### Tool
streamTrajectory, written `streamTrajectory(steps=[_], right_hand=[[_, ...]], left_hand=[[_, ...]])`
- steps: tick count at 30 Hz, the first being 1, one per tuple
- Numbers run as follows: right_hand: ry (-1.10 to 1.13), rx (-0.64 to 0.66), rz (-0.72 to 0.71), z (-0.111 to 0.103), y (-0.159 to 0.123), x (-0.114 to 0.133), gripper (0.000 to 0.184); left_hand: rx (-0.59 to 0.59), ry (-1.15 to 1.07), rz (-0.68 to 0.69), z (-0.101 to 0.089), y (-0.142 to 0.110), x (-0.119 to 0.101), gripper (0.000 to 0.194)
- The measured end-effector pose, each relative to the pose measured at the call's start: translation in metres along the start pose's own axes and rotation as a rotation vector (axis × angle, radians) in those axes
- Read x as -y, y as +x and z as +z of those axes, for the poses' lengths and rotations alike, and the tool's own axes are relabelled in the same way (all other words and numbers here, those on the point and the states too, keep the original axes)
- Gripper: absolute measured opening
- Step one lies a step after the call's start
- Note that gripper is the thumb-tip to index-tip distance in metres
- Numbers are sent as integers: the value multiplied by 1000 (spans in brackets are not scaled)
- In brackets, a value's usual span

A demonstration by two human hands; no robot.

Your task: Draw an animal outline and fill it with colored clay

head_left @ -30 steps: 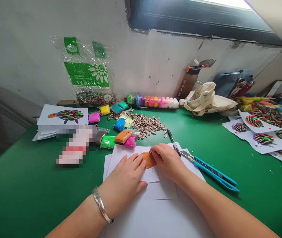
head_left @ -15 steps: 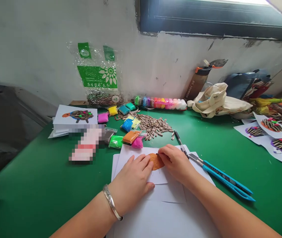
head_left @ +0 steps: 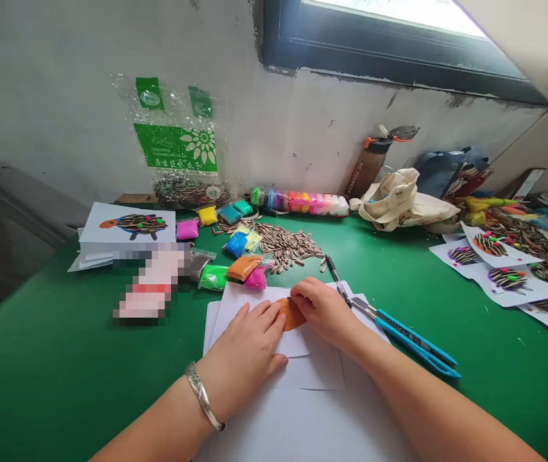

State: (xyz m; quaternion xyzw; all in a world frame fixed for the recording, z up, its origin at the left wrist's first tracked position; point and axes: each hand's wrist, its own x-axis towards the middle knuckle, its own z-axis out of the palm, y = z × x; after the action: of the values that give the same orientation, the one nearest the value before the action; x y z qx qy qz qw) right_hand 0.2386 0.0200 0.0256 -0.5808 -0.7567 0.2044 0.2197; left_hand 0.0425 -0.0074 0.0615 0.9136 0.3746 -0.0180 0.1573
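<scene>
A flattened orange clay shape (head_left: 293, 315) lies on a white sheet of paper (head_left: 255, 295), with pencil-like lines below it. My left hand (head_left: 255, 333) rests flat and open on the paper, its fingertips touching the clay's left edge. At the clay's upper right, my right hand (head_left: 325, 311) is closed in a pinch. A small dark tip, seemingly a sunflower seed (head_left: 291, 298), pokes out from its fingers; the rest is hidden. Beyond the paper a loose pile of striped sunflower seeds (head_left: 286, 246) is spread out.
Clay packets, including an orange one (head_left: 244, 268) and a green one (head_left: 214, 277), lie behind the paper. A pen (head_left: 338, 279) and a blue utility knife (head_left: 413, 340) are to the right. Finished turtle pictures (head_left: 127, 224) sit left; others (head_left: 505, 279) lie right. A bottle (head_left: 369, 168) leans against the wall.
The view has turned slightly to the right, so everything sits further left. My hands keep nearly the same pose on the clay and paper.
</scene>
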Motion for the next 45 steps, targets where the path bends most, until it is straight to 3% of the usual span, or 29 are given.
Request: streamTrajectory(steps=[11, 24, 29, 33, 37, 45], right_hand=[[6, 37, -117, 6, 8, 1, 22], [48, -18, -103, 7, 10, -1, 21], [54, 21, -129, 6, 10, 2, 22], [116, -94, -126, 6, 11, -8, 19], [35, -201, -115, 7, 16, -23, 20], [-45, -242, -94, 12, 24, -33, 22]], left_hand=[[36, -28, -17, -3, 1, 0, 56], [34, -35, -22, -5, 1, -1, 56], [17, -33, -8, -4, 0, -1, 53], [24, -35, -10, -4, 0, -1, 51], [36, -26, -15, -4, -1, -1, 52], [14, -6, 9, -4, 0, 0, 49]])
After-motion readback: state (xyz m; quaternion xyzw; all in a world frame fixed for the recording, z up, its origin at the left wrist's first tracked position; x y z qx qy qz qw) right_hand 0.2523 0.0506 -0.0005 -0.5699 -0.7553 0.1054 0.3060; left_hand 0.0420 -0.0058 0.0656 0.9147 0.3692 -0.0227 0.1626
